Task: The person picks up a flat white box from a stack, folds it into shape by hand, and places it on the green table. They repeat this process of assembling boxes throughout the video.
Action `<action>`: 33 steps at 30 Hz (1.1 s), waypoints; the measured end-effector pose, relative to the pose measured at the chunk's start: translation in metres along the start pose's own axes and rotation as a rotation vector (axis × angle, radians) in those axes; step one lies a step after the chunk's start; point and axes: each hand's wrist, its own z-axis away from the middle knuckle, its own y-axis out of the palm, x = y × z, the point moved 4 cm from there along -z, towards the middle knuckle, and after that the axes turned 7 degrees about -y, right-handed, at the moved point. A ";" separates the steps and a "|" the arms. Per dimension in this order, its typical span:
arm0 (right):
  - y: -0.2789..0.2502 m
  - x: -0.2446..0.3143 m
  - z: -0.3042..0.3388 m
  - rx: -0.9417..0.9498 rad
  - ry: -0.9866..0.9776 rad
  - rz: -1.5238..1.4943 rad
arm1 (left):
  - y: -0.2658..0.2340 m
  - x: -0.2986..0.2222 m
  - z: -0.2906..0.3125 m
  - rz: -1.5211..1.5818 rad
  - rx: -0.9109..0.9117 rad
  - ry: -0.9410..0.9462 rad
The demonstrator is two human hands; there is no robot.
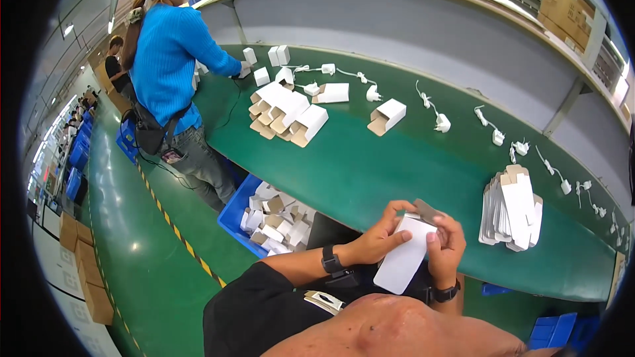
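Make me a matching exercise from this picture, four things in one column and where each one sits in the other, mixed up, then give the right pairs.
Things:
1. white carton
2. stack of flat cartons
3. blue bin
4. pile of folded boxes

Places:
A. on the floor beside the green table, left of the person's arms
B. on the table near the co-worker in the blue sweater
C. held between the left hand and right hand
D. on the table to the right of the person's hands

Pairs: 1-C, 2-D, 3-A, 4-B

Flat cartons (511, 208) right of held box (405, 255)
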 end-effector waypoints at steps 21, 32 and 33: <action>-0.001 0.011 -0.030 0.176 0.252 -0.184 | -0.028 -0.014 -0.001 -0.493 0.023 0.125; -0.006 -0.011 -0.027 0.054 0.089 0.027 | -0.033 -0.002 -0.025 -0.158 -0.035 0.032; -0.010 -0.014 -0.030 -0.017 0.069 0.038 | -0.029 -0.005 -0.031 -0.021 -0.005 -0.036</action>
